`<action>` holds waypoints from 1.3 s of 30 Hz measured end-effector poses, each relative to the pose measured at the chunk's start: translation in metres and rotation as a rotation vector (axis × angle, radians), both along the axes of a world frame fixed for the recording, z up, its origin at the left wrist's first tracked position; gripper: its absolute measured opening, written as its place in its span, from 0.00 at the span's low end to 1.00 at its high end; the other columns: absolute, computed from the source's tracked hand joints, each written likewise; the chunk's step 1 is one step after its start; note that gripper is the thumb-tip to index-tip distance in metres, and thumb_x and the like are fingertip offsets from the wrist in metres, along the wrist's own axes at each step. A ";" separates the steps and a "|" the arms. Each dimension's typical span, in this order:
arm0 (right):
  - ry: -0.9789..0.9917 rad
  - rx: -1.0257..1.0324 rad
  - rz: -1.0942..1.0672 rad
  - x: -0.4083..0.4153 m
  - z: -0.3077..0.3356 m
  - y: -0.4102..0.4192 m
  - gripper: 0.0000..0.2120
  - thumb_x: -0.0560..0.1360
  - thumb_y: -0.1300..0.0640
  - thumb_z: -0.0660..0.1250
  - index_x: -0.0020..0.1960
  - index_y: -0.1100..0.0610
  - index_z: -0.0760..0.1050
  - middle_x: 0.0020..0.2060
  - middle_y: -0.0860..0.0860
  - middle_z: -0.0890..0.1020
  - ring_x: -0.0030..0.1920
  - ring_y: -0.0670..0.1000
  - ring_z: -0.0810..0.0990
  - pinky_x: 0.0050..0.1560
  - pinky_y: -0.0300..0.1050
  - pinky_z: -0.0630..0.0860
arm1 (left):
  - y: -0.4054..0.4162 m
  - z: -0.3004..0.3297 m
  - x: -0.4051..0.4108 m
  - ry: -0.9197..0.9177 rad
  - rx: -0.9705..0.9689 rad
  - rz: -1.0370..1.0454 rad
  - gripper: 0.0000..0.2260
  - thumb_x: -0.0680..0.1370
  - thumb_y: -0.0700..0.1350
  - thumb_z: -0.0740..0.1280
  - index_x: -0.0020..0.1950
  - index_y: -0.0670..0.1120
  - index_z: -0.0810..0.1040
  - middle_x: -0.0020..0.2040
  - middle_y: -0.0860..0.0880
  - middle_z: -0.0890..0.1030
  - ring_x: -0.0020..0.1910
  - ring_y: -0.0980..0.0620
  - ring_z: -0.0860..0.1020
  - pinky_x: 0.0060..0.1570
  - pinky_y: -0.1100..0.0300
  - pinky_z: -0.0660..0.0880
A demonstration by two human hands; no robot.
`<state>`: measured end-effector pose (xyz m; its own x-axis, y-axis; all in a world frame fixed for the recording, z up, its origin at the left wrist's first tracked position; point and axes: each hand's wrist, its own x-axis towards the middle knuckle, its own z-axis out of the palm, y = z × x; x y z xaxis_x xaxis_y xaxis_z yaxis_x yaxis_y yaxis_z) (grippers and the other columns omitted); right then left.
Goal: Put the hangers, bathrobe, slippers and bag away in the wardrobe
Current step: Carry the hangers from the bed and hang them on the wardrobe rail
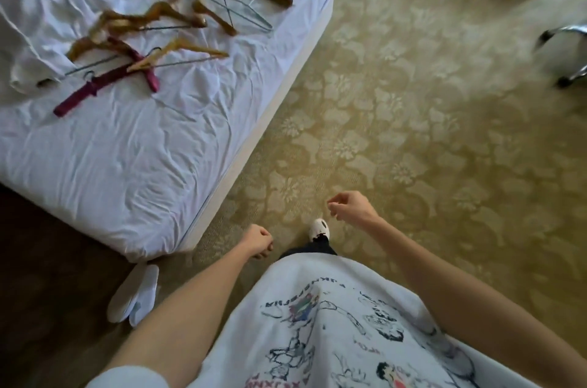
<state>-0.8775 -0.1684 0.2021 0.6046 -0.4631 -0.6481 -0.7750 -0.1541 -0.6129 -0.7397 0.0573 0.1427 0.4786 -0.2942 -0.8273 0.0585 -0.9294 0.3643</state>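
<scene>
Wooden hangers point(190, 3) are seen scattered in a loose pile on the bed point(120, 165), at about 11 o'clock in the view, several overlapping one another. Two dark red padded hangers point(104, 82) are noted at the near edge of the pile, partly under a pale wooden one. A bunched white cloth point(25, 38) is found at 9 to 10 o'clock, touching the pile's left edge; whether it is the bathrobe or bedding cannot be told. A pair of white slippers point(135, 294) is seen on the floor at 8 o'clock, side by side, just beside the bed's near corner.

The left hand point(259, 241) is held at centre-low, fingers curled into a loose fist, nothing gripped. The right hand point(351, 206) is held at about 5 o'clock from centre, fingers half curled, also holding nothing. A white shoe point(319, 228) is seen between the hands, on the patterned green carpet point(413, 133). A printed white shirt point(333, 324) fills 6 o'clock. A chrome-legged chair point(565, 54) is noted at 2 o'clock, blurred.
</scene>
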 end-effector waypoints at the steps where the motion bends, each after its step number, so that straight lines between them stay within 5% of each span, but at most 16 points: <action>1: 0.024 -0.021 0.005 0.005 0.002 -0.026 0.06 0.79 0.56 0.67 0.52 0.55 0.82 0.42 0.51 0.85 0.40 0.46 0.83 0.43 0.39 0.79 | -0.028 0.004 0.013 0.002 -0.022 0.001 0.11 0.81 0.39 0.63 0.40 0.43 0.80 0.36 0.46 0.82 0.27 0.52 0.76 0.28 0.61 0.73; 10: 0.230 -0.081 -0.121 0.033 -0.004 -0.228 0.06 0.76 0.58 0.67 0.43 0.53 0.82 0.39 0.51 0.85 0.44 0.52 0.84 0.50 0.49 0.81 | -0.282 0.049 0.119 0.069 -0.284 -0.059 0.07 0.81 0.41 0.65 0.52 0.39 0.81 0.40 0.47 0.83 0.32 0.52 0.79 0.33 0.59 0.74; 20: 0.211 -0.053 -0.134 0.194 -0.021 -0.458 0.08 0.78 0.56 0.67 0.51 0.58 0.83 0.41 0.53 0.86 0.40 0.51 0.83 0.43 0.46 0.80 | -0.509 0.059 0.294 0.032 -0.259 -0.046 0.05 0.82 0.41 0.65 0.49 0.43 0.80 0.40 0.47 0.83 0.30 0.53 0.78 0.30 0.62 0.74; 26: 0.047 -0.022 0.091 0.371 0.014 -0.556 0.09 0.79 0.55 0.68 0.53 0.60 0.82 0.41 0.52 0.84 0.38 0.48 0.81 0.38 0.37 0.77 | -0.554 0.054 0.401 -0.049 -0.199 0.173 0.07 0.81 0.41 0.65 0.49 0.41 0.82 0.41 0.45 0.84 0.33 0.51 0.79 0.31 0.62 0.76; 32: -0.083 -0.020 0.383 0.554 0.044 -0.587 0.09 0.78 0.54 0.68 0.51 0.58 0.83 0.40 0.51 0.84 0.38 0.47 0.81 0.45 0.44 0.79 | -0.550 0.029 0.473 -0.005 -0.091 0.383 0.09 0.79 0.41 0.65 0.42 0.40 0.82 0.38 0.44 0.84 0.30 0.50 0.78 0.29 0.61 0.74; 36: -0.093 0.017 0.538 0.659 0.037 -0.609 0.10 0.78 0.54 0.68 0.54 0.58 0.82 0.41 0.51 0.84 0.38 0.45 0.81 0.41 0.37 0.77 | -0.568 0.006 0.533 0.039 -0.045 0.554 0.07 0.76 0.39 0.66 0.39 0.39 0.78 0.32 0.45 0.81 0.26 0.50 0.75 0.27 0.61 0.69; 39: -0.049 0.019 0.614 0.728 0.029 -0.634 0.11 0.78 0.54 0.68 0.56 0.58 0.82 0.44 0.53 0.85 0.41 0.49 0.82 0.47 0.43 0.81 | -0.596 0.009 0.590 0.029 -0.069 0.637 0.09 0.77 0.41 0.67 0.40 0.39 0.80 0.35 0.45 0.83 0.30 0.48 0.79 0.31 0.60 0.74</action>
<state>-0.1499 -0.8023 0.2310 0.7865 -0.0089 -0.6176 -0.5188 -0.5521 -0.6527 -0.1498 -0.5382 0.1514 0.5550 -0.0131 -0.8318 0.6020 -0.6837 0.4124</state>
